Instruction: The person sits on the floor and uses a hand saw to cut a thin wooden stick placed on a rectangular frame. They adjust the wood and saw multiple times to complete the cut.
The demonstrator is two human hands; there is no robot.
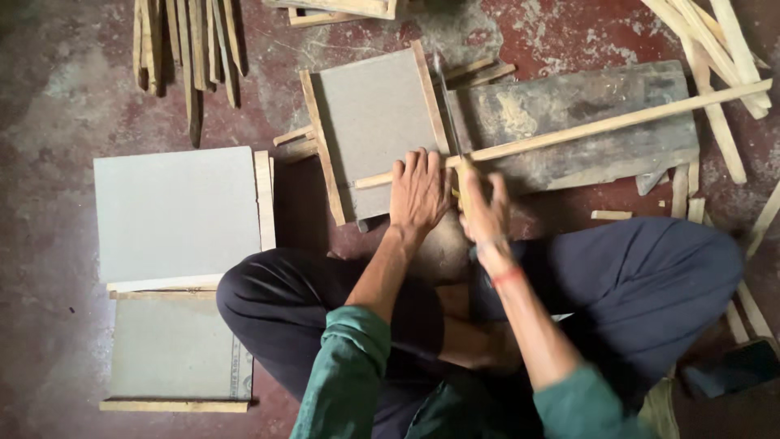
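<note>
While left hand (418,191) presses flat on wooden strip (601,126), right hand (485,207) grips saw (448,106) (blurred), over framed board (375,130)

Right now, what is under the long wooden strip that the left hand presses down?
Under the long wooden strip lie a grey board with wooden edging and a dark worn plank. The left hand hides the stretch beneath it; the right hand holds a blurred blade.

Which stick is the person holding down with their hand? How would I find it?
Find the dark, worn plank on the red floor. One long pale stick lies slanted across it, reaching onto the grey board. The left hand presses its near end; the other sticks lie loose in heaps.
</note>
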